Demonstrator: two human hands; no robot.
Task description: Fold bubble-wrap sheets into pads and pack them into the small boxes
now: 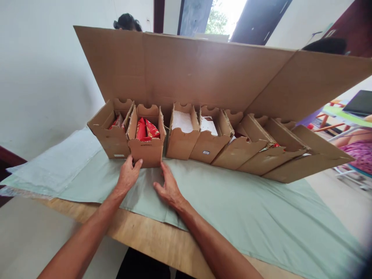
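An open cardboard box (146, 153) with shiny red packets (147, 130) inside stands upright on the cloth, second from the left and a little forward of its neighbours. My left hand (130, 173) grips its lower left corner, thumb toward the front and fingers at the side, where they are partly hidden. At the lower right corner is my right hand (170, 186), its fingertips touching the box's side while the thumb is spread away from it. Another box (112, 143) holding red packets sits just left. To the right, a box (181, 145) contains something white.
More open boxes (244, 149) lean rightward in the row. A tall cardboard panel (197, 69) rises behind them. Pale green cloth (221, 201) covers much of the wooden table (139, 228); clear plastic (58, 162) lies left. Beyond the panel, a person's head (128, 22) shows.
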